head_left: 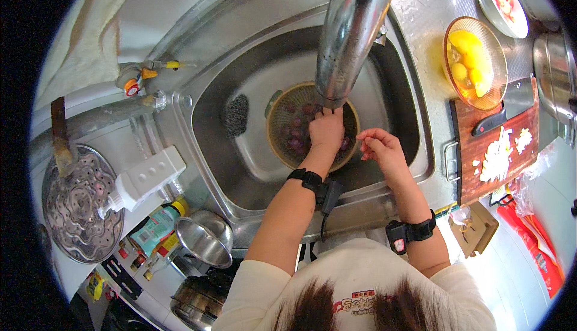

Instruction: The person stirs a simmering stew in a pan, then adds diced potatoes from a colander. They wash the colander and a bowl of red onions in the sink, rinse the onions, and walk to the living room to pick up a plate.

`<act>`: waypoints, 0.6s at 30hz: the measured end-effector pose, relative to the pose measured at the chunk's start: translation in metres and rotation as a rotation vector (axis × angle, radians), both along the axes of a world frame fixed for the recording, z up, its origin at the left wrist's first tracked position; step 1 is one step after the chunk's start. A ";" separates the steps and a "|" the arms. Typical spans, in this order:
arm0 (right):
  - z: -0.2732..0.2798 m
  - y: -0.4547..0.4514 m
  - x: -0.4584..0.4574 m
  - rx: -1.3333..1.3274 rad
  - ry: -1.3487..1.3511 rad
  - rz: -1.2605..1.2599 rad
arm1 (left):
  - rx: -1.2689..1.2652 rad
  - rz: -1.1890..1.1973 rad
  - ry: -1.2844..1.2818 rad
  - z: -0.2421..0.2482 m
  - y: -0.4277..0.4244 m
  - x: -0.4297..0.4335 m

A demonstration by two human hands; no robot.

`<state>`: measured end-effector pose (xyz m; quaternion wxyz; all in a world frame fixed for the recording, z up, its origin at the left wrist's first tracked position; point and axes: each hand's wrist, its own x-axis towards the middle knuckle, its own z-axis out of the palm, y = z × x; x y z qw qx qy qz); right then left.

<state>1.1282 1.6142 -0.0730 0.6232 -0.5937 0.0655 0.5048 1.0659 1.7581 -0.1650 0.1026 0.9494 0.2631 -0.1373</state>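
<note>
A round, translucent yellowish bowl (272, 139) sits in the stainless steel sink (216, 186). Several dark purple, roundish pieces of produce (295, 143), too blurred to name, lie inside it. My left hand (326, 129) reaches over the bowl, its fingers pointing down beneath the metal faucet (342, 56). The faucet's end partly covers those fingertips, so whether they grip anything is hidden. To the right of the bowl's rim hovers my right hand (382, 149), fingers loosely bent and nothing visible in them.
A dark scouring pad (237, 116) lies in the sink's left side. On the right counter, a cutting board (469, 150) holds chopped pale pieces and a cleaver (518, 98); beside it stand an amber glass bowl (499, 78) of eggs and a white bowl (514, 29). A steel bowl (205, 238) sits left.
</note>
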 end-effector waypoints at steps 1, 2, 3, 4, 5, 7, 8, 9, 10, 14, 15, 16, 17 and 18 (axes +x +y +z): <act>-0.002 0.002 0.000 -0.013 -0.023 0.009 | -0.006 0.016 -0.031 0.001 0.005 -0.003; -0.004 0.004 -0.001 -0.021 -0.046 0.018 | -0.146 0.075 -0.086 0.005 0.011 -0.007; -0.006 0.006 -0.001 -0.045 -0.066 0.030 | -0.269 0.133 -0.152 0.010 0.016 -0.010; -0.008 0.009 -0.002 -0.056 -0.186 0.050 | -0.421 0.208 -0.172 0.016 0.019 -0.014; -0.009 0.013 -0.004 -0.083 -0.301 0.071 | -0.725 0.397 -0.237 0.023 0.021 -0.017; -0.010 0.019 -0.010 -0.107 -0.480 0.094 | -1.395 0.808 -0.268 0.040 0.019 -0.029; -0.010 0.022 -0.013 -0.101 -0.546 0.098 | -1.526 0.910 -0.303 0.049 0.016 -0.035; -0.009 0.025 -0.016 -0.094 -0.612 0.105 | -1.661 0.998 -0.357 0.057 0.013 -0.043; -0.008 0.026 -0.019 -0.093 -0.625 0.103 | -1.810 1.073 -0.433 0.065 0.010 -0.050; -0.006 0.032 -0.028 -0.031 -0.487 0.068 | -1.934 1.142 -0.569 0.080 0.006 -0.069; -0.006 0.032 -0.030 -0.017 -0.400 0.057 | -1.968 1.090 -0.580 0.081 0.007 -0.073; -0.006 0.031 -0.031 0.038 -0.325 0.037 | -1.996 1.039 -0.589 0.082 0.009 -0.076; -0.007 0.031 -0.032 0.080 -0.246 0.022 | -2.017 0.993 -0.594 0.082 0.011 -0.079; -0.008 0.029 -0.032 0.122 -0.167 0.007 | -2.032 0.952 -0.578 0.082 0.014 -0.082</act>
